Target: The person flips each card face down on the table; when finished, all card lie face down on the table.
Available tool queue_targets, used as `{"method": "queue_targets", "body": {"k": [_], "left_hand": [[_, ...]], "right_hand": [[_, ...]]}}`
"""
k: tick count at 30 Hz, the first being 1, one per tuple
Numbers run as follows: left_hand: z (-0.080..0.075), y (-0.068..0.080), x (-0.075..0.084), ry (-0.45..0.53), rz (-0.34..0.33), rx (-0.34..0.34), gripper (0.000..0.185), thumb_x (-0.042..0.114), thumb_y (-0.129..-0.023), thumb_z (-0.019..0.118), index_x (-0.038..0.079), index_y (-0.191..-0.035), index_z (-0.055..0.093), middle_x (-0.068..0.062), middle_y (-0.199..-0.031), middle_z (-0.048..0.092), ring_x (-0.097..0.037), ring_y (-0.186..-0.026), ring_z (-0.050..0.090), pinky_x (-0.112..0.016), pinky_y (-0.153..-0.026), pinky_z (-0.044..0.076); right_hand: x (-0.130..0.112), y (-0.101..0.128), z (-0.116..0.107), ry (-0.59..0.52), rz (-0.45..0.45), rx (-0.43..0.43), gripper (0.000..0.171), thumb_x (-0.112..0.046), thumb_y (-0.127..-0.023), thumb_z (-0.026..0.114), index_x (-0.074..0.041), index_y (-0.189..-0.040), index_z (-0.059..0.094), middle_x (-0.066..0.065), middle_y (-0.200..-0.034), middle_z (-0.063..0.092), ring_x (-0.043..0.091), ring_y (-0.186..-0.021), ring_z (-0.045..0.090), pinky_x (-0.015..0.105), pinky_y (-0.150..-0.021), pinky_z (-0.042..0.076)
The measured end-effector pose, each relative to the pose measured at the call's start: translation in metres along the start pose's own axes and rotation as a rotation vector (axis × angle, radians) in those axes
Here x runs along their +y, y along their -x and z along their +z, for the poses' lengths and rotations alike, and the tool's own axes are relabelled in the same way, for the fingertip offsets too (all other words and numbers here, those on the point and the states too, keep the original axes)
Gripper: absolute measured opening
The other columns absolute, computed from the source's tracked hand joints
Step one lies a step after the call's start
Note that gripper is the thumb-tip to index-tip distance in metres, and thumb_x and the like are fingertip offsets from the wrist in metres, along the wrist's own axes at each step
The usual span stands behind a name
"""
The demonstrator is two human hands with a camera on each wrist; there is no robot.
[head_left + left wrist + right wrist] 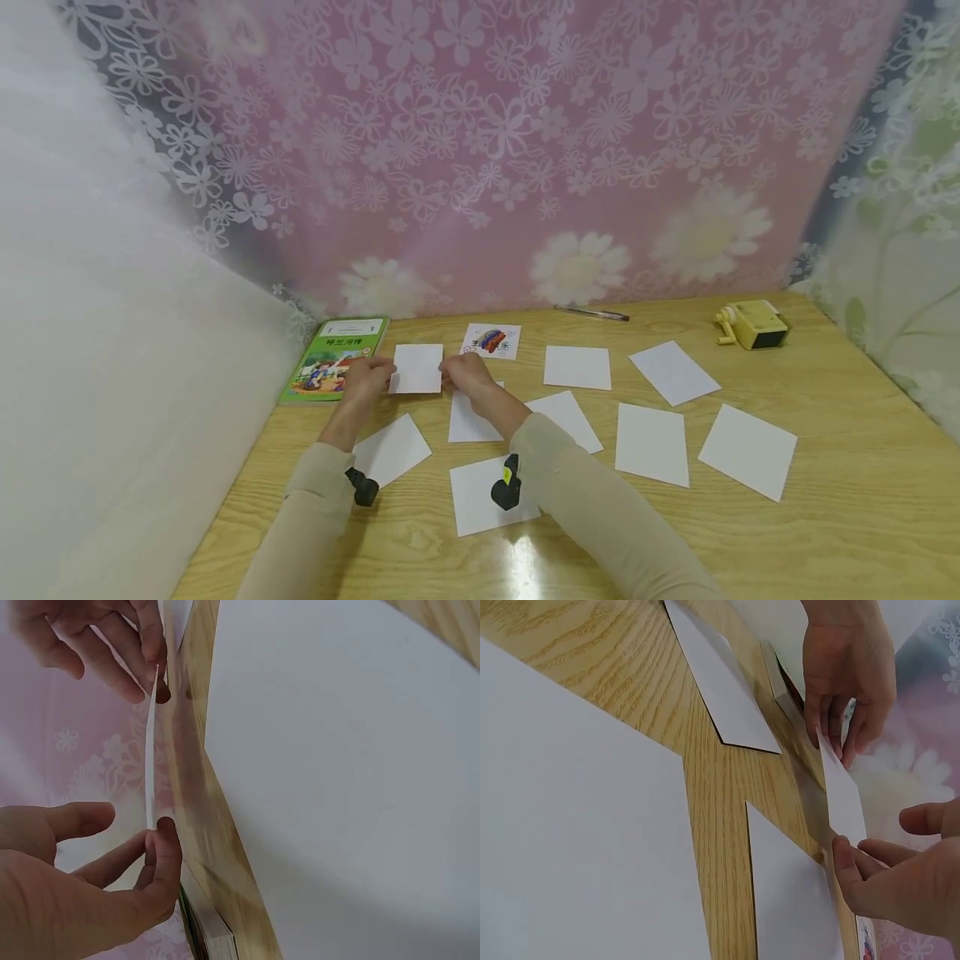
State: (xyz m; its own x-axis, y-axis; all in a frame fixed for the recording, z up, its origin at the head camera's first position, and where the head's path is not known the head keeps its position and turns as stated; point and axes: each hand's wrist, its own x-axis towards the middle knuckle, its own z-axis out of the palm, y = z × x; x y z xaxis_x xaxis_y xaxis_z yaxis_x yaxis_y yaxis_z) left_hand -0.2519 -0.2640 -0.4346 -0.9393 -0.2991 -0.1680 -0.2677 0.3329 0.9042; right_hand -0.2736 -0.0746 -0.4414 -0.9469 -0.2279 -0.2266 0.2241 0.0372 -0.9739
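Pink flowered curtain backs the wooden counter (825, 500); above it, near the green book (330, 360), left hand (365, 379) and right hand (467, 373) each pinch a blank white rectangular paper card (417, 368) by opposite edges.

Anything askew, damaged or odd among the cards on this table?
Nothing damaged or spilled. The blank white cards lie scattered at mixed angles, not in rows. One printed card shows a colourful picture, unlike the rest. The left hand and right hand hold one card by its edges.

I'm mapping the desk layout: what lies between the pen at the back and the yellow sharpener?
Nothing: between the pen and the yellow sharpener the wooden table is bare, as the head view shows.
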Motion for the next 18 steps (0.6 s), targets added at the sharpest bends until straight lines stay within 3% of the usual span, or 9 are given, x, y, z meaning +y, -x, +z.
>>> {"method": "queue_targets", "body": {"k": [3, 6, 8, 11, 12, 14, 15, 17, 18], "left_hand": [[0.001, 0.001, 0.001, -0.044, -0.037, -0.016, 0.040, 0.019, -0.104, 0.055, -0.007, -0.134, 0.062, -0.023, -0.132, 0.059, -0.033, -0.119, 0.054, -0.048, -0.105, 0.049], [0.001, 0.002, 0.000, -0.055, -0.056, -0.036, 0.029, 0.023, -0.104, 0.055, -0.003, -0.103, 0.066, -0.012, -0.098, 0.060, -0.027, -0.094, 0.052, -0.044, -0.092, 0.047], [0.000, 0.003, 0.000, -0.053, -0.055, -0.045, 0.032, 0.025, -0.104, 0.055, 0.004, -0.080, 0.058, -0.004, -0.076, 0.051, -0.022, -0.077, 0.046, -0.041, -0.085, 0.044], [0.000, 0.004, 0.002, -0.075, -0.037, -0.054, 0.040, 0.028, -0.104, 0.054, 0.010, -0.069, 0.045, -0.001, -0.064, 0.041, -0.022, -0.069, 0.039, -0.042, -0.085, 0.043], [0.001, 0.005, 0.003, -0.096, -0.026, -0.057, 0.038, 0.029, -0.104, 0.053, 0.008, -0.071, 0.053, -0.005, -0.069, 0.051, -0.024, -0.073, 0.047, -0.044, -0.090, 0.046], [0.002, 0.008, 0.008, -0.128, -0.015, -0.073, 0.035, 0.031, -0.104, 0.052, 0.001, -0.092, 0.065, -0.015, -0.096, 0.064, -0.032, -0.097, 0.059, -0.050, -0.103, 0.047], [0.003, 0.009, 0.010, -0.139, -0.012, -0.084, 0.038, 0.032, -0.105, 0.051, -0.003, -0.107, 0.066, -0.019, -0.114, 0.065, -0.036, -0.112, 0.059, -0.054, -0.110, 0.045], [0.007, 0.010, 0.015, -0.163, 0.010, -0.107, 0.048, 0.033, -0.106, 0.049, -0.004, -0.135, 0.058, -0.022, -0.146, 0.052, -0.040, -0.140, 0.045, -0.058, -0.118, 0.038], [0.009, 0.011, 0.018, -0.164, 0.029, -0.118, 0.053, 0.033, -0.107, 0.047, -0.004, -0.144, 0.053, -0.023, -0.154, 0.046, -0.042, -0.144, 0.041, -0.059, -0.119, 0.037]], "right_hand": [[0.001, 0.001, 0.002, -0.008, 0.013, -0.029, 0.036, -0.007, -0.098, 0.056, 0.013, -0.127, 0.063, 0.027, -0.123, 0.065, 0.036, -0.106, 0.068, 0.041, -0.102, 0.056], [0.001, 0.002, 0.003, -0.026, 0.021, -0.049, 0.038, -0.008, -0.099, 0.055, 0.014, -0.130, 0.060, 0.030, -0.129, 0.062, 0.041, -0.115, 0.066, 0.042, -0.104, 0.056], [0.002, 0.003, 0.003, -0.031, 0.021, -0.053, 0.038, -0.008, -0.100, 0.055, 0.014, -0.131, 0.060, 0.031, -0.129, 0.062, 0.041, -0.116, 0.066, 0.042, -0.104, 0.056], [0.002, 0.002, 0.001, -0.038, 0.020, -0.063, 0.038, -0.010, -0.101, 0.056, 0.014, -0.130, 0.060, 0.031, -0.127, 0.063, 0.038, -0.109, 0.069, 0.043, -0.103, 0.057], [0.002, 0.002, -0.001, -0.041, 0.021, -0.067, 0.037, -0.010, -0.102, 0.056, 0.014, -0.130, 0.061, 0.030, -0.127, 0.063, 0.036, -0.107, 0.069, 0.043, -0.102, 0.057], [0.001, 0.002, -0.004, -0.045, 0.020, -0.078, 0.038, -0.010, -0.102, 0.056, 0.014, -0.131, 0.061, 0.030, -0.127, 0.063, 0.034, -0.106, 0.069, 0.044, -0.103, 0.056], [0.000, 0.002, -0.007, -0.045, 0.015, -0.083, 0.038, -0.010, -0.102, 0.055, 0.014, -0.131, 0.060, 0.030, -0.128, 0.062, 0.034, -0.106, 0.068, 0.044, -0.103, 0.056], [-0.002, 0.002, -0.014, -0.051, 0.008, -0.095, 0.040, -0.011, -0.103, 0.053, 0.013, -0.134, 0.059, 0.031, -0.132, 0.061, 0.038, -0.113, 0.067, 0.046, -0.106, 0.054], [-0.002, 0.002, -0.018, -0.052, 0.001, -0.093, 0.041, -0.012, -0.103, 0.052, 0.012, -0.136, 0.058, 0.030, -0.134, 0.061, 0.039, -0.118, 0.066, 0.045, -0.107, 0.054]]}}
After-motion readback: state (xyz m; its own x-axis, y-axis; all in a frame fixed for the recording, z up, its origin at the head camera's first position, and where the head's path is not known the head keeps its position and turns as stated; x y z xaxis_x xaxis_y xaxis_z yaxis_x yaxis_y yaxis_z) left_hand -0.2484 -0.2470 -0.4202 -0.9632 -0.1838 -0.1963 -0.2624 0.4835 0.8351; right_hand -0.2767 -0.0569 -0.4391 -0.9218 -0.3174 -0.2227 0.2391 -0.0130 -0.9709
